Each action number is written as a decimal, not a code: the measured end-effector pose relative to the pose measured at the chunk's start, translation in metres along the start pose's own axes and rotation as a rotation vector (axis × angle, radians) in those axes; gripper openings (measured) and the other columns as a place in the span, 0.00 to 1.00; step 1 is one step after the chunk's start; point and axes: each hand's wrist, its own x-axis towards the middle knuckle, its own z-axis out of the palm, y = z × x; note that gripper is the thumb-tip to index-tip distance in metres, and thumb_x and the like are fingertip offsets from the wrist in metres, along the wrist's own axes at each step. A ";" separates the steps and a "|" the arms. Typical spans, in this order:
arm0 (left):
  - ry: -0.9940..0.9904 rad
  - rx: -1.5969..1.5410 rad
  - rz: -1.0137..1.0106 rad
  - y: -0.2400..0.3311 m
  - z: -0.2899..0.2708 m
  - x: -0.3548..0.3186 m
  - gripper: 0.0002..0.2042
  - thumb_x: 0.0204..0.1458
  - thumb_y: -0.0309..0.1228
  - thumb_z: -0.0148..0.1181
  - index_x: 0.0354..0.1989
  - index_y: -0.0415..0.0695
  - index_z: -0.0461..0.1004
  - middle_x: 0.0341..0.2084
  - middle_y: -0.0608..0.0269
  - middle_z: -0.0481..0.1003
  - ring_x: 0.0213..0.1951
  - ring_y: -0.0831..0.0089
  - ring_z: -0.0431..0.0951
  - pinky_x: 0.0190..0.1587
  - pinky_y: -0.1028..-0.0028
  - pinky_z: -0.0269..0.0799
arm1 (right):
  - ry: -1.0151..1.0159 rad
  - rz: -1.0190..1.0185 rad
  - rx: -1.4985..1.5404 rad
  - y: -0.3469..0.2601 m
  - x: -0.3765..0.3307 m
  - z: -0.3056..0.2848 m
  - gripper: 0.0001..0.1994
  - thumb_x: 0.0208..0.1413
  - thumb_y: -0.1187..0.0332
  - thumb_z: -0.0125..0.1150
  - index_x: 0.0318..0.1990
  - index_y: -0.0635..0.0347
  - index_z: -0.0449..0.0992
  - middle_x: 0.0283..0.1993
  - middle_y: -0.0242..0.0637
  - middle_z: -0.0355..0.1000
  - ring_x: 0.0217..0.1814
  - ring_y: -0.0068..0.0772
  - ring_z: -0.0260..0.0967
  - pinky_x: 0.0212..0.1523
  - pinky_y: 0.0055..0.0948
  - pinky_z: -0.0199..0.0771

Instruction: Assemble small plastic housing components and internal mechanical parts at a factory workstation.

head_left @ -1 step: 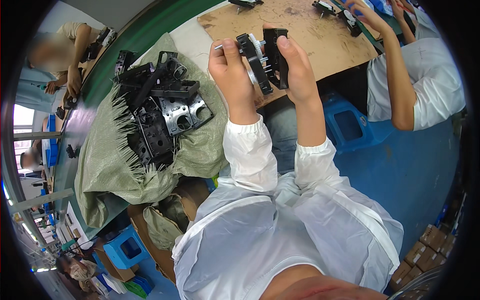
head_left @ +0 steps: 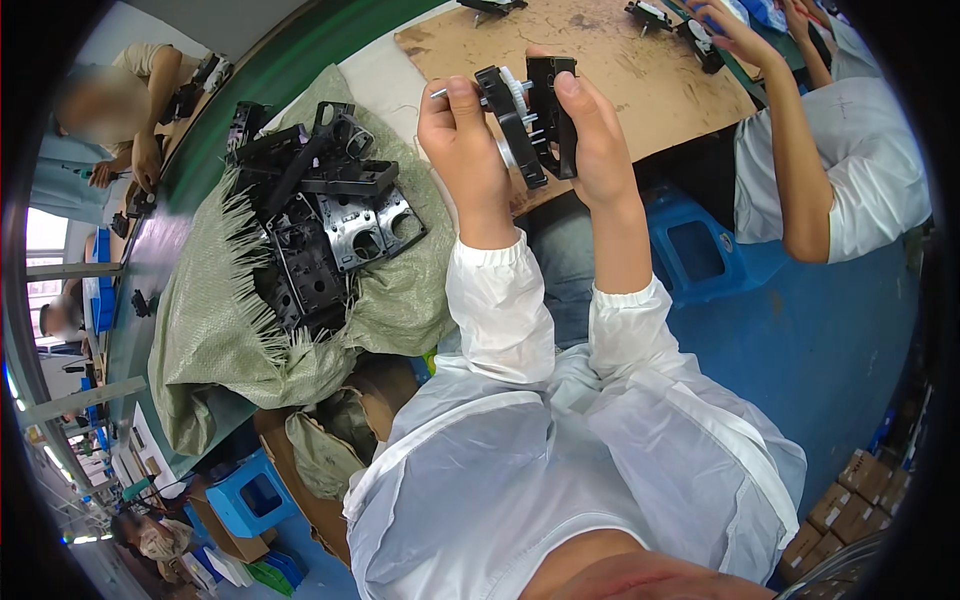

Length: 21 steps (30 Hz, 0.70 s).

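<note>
Left grip (head_left: 472, 170) and right grip (head_left: 600, 150) were each closed on one black part, the two held facing each other. Left of the left grip and lower down, a pale green woven sack (head_left: 400, 310) lay spread open, with a heap of black frames (head_left: 312, 250) piled loosely on it.

In the left grip itself, the thumb and fingers clamped a black frame (head_left: 516, 135), tilted, its top leaning left. A thin metal rod (head_left: 440, 94) stuck out past the thumb; on the side toward the right grip sat white gears (head_left: 514, 88) and short pale pins (head_left: 534, 132).

Just right of these, the right grip held a black housing (head_left: 565, 145) nearly upright, thumb on its near face, the other fingers mostly hidden behind it. Whether the pins touched the housing could not be told.

The step in hand appeared to be bringing the two parts together; the next move seemed to call for squaring the tilted frame to the housing and lining up the pins before any pressing, lest the gears be knocked.

Beyond and right of the right grip stretched a brown table (head_left: 670, 105), black assemblies (head_left: 699, 46) and a co-worker's hand (head_left: 733, 30) near its far right.
</note>
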 end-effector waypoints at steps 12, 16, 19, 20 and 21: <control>-0.002 0.022 -0.012 -0.010 -0.002 0.002 0.14 0.64 0.39 0.55 0.35 0.40 0.71 0.27 0.68 0.73 0.30 0.81 0.70 0.35 0.79 0.67 | 0.005 0.048 0.059 0.005 0.002 -0.003 0.22 0.65 0.53 0.53 0.54 0.65 0.70 0.38 0.33 0.73 0.36 0.17 0.70 0.35 0.18 0.72; -0.053 0.050 -0.035 -0.009 -0.005 0.002 0.13 0.64 0.39 0.54 0.35 0.40 0.70 0.27 0.65 0.75 0.27 0.80 0.73 0.31 0.80 0.69 | 0.023 0.085 0.033 0.003 0.003 -0.004 0.18 0.65 0.54 0.53 0.47 0.62 0.72 0.37 0.30 0.73 0.34 0.14 0.69 0.33 0.16 0.70; -0.061 0.042 -0.070 -0.010 -0.004 0.000 0.13 0.64 0.38 0.54 0.35 0.39 0.70 0.27 0.65 0.75 0.27 0.80 0.73 0.30 0.80 0.69 | 0.032 0.071 -0.019 0.007 0.002 -0.004 0.17 0.65 0.54 0.53 0.43 0.61 0.72 0.35 0.29 0.73 0.33 0.14 0.69 0.33 0.15 0.70; -0.040 0.010 -0.092 -0.010 -0.003 0.000 0.13 0.63 0.38 0.55 0.35 0.40 0.71 0.27 0.67 0.74 0.27 0.81 0.70 0.31 0.80 0.67 | 0.030 0.072 -0.019 0.008 0.003 -0.003 0.17 0.65 0.54 0.53 0.43 0.61 0.72 0.35 0.29 0.73 0.33 0.14 0.69 0.33 0.15 0.70; -0.038 0.009 -0.091 -0.011 -0.003 0.001 0.13 0.63 0.38 0.55 0.35 0.40 0.71 0.27 0.67 0.74 0.27 0.81 0.70 0.31 0.80 0.67 | 0.029 0.076 -0.007 0.008 0.003 -0.004 0.17 0.64 0.54 0.53 0.43 0.61 0.72 0.35 0.29 0.73 0.33 0.14 0.69 0.32 0.15 0.69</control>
